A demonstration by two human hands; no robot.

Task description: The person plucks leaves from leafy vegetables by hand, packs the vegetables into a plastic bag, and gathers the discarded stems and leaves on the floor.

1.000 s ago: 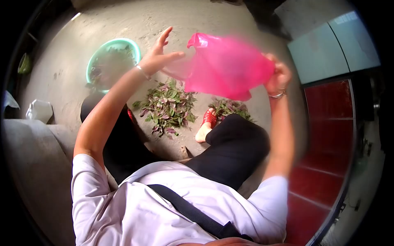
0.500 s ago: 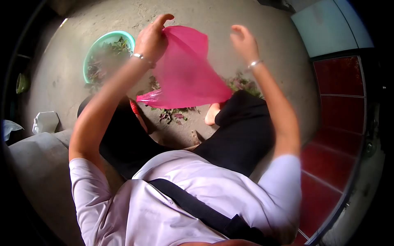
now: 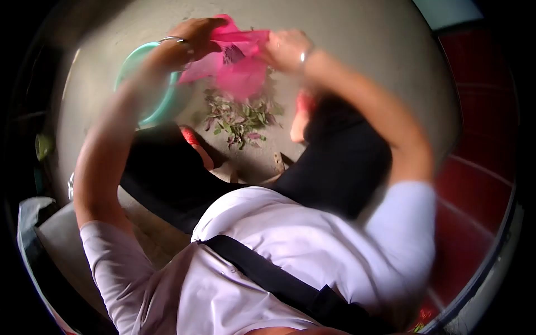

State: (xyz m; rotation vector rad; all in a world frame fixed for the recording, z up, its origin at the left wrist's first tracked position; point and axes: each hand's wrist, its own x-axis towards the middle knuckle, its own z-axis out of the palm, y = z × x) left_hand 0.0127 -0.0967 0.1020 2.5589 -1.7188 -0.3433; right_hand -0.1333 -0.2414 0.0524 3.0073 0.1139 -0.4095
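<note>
A thin pink plastic bag (image 3: 241, 78) stretches between my two hands, above the floor in front of me. My left hand (image 3: 195, 40) is closed on its left side, and my right hand (image 3: 287, 50) pinches the right edge. A dark patch shows in the middle of the bag; whether it lies inside or behind cannot be made out. Below the bag, a loose pile of green and purple leafy stems (image 3: 240, 120) lies on the floor between my feet. A mint-green basin (image 3: 163, 111) stands behind my left forearm, which hides much of it.
My legs in black trousers (image 3: 346, 156) frame the leaf pile on both sides. Red tiles (image 3: 474, 184) run along the right, with a pale panel (image 3: 446, 12) at the upper right. A small green object (image 3: 43, 146) is at the far left.
My right hand, free before, has moved left and taken hold of the bag's edge. The bag has lifted away from my legs and bunched up, uncovering the leaf pile.
</note>
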